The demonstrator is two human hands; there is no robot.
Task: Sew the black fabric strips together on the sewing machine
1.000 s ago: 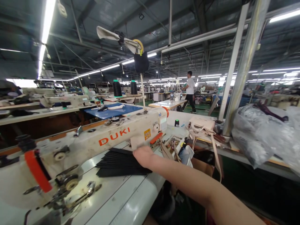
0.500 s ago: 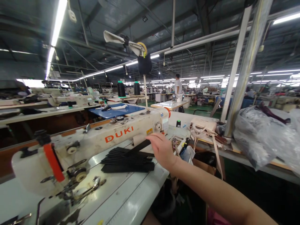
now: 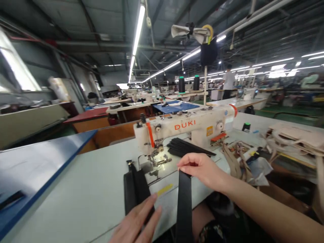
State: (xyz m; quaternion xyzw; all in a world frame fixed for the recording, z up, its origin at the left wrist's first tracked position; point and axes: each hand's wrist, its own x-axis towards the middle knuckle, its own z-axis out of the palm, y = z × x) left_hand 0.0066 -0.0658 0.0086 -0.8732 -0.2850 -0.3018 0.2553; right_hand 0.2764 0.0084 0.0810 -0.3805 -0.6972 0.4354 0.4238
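My right hand (image 3: 202, 169) pinches the top end of a black strap (image 3: 184, 202), which hangs down over the table's front edge. My left hand (image 3: 138, 222) lies with fingers stretched flat on a dark folded piece (image 3: 135, 192) at the near edge of the white table (image 3: 76, 189). Behind them stands the white DUKI sewing machine (image 3: 187, 130), its needle and presser foot (image 3: 155, 157) just beyond the dark piece. A stack of black straps (image 3: 187, 148) lies under the machine's arm.
Tan straps and small scraps (image 3: 235, 153) lie right of the machine, with a pale bag (image 3: 296, 140) beyond. A blue panel (image 3: 37, 162) borders the table on the left. Thread cones (image 3: 188, 84) stand on a rack behind. A person (image 3: 229, 82) stands far back among other tables.
My right hand took a black strap from the stack and brought it toward me. My left hand came into view on the dark piece. The view swung left and down.
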